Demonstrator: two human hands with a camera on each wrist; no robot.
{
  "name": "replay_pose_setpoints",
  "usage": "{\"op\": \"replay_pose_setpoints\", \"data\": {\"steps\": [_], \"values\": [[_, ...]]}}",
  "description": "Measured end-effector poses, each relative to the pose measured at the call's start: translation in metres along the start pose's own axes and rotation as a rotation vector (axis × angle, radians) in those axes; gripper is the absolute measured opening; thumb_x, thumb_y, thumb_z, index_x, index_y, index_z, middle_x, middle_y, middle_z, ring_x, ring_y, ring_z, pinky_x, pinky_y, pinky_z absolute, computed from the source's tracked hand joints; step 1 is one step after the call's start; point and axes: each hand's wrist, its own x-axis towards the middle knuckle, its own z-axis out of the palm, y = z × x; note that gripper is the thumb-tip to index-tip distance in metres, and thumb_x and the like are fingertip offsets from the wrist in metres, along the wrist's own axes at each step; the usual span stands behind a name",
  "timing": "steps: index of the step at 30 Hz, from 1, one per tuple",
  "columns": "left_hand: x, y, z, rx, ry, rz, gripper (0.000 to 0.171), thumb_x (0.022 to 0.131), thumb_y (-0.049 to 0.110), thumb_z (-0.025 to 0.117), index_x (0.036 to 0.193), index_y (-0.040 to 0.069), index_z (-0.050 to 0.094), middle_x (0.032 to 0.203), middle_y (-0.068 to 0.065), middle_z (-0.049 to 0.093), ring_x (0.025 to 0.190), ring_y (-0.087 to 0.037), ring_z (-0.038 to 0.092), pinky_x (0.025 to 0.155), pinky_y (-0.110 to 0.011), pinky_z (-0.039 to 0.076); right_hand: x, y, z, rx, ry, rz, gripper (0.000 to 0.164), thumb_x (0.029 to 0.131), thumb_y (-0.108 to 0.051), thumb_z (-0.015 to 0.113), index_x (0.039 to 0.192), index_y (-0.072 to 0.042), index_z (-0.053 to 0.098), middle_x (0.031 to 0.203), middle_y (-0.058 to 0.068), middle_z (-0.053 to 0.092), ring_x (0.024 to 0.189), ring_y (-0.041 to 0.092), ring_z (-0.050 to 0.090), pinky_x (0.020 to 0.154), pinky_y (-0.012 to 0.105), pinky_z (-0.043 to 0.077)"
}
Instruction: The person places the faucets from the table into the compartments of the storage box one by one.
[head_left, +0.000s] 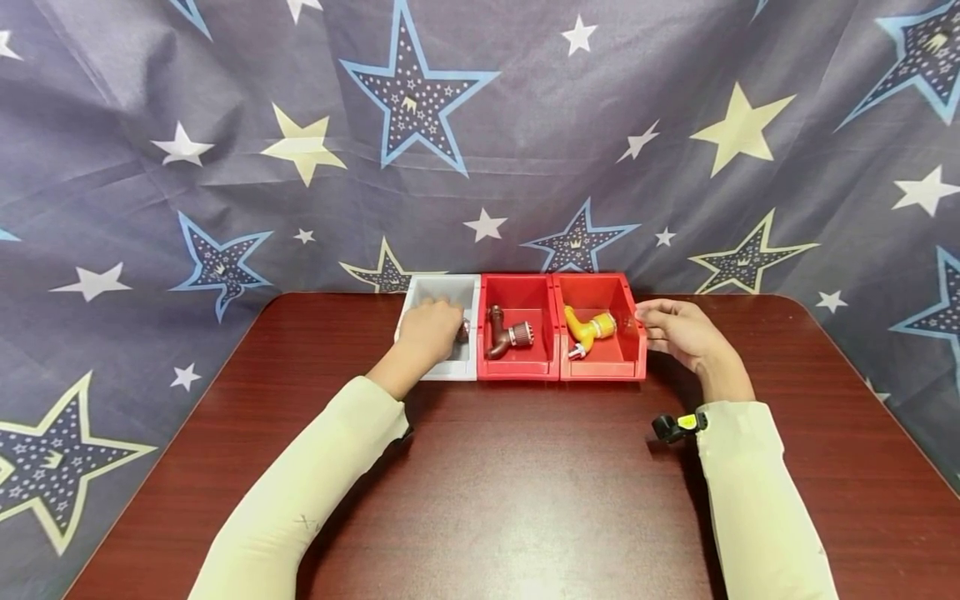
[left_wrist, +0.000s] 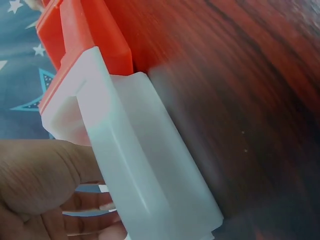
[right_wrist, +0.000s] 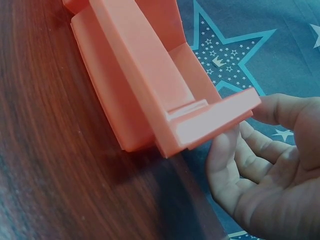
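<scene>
My left hand grips the left side of a light grey storage bin. The left wrist view shows the thumb behind the bin's front wall. Inside this bin a small dark item shows beside the hand, mostly hidden. At the row's other end my right hand holds the right side rim of a red bin, its fingers against the edge. That bin contains a yellow tap. In the middle red bin lies a dark brown tap.
The three bins stand side by side at the back of a dark reddish wooden table. Behind them hangs a grey-blue star-patterned curtain. A small black device is worn at the right cuff.
</scene>
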Motion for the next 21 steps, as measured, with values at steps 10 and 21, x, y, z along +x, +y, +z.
{"op": "replay_pose_setpoints", "data": {"steps": [10,21], "values": [[-0.006,-0.006,-0.019,0.040,0.098,-0.001,0.021,0.086,0.008,0.070,0.106,0.007,0.072,0.104,-0.017,0.067,0.098,-0.039,0.064,0.074,-0.053,0.058,-0.004,-0.008,0.004,-0.131,0.066,-0.034,0.034,0.104,-0.012,0.054,0.131,0.009,0.050,0.088,-0.005,0.068,0.077,0.009,0.066,0.074,0.026,0.060],[-0.021,-0.010,-0.039,0.011,0.164,-0.003,0.033,0.088,0.028,0.072,0.112,0.006,0.068,0.107,-0.018,0.066,0.098,-0.040,0.062,0.078,-0.053,0.054,-0.028,-0.031,0.011,-0.608,0.215,-0.263,0.032,0.103,-0.021,0.059,0.123,0.005,0.061,0.098,0.012,0.064,0.078,0.020,0.059,0.066,0.027,0.054]]}}
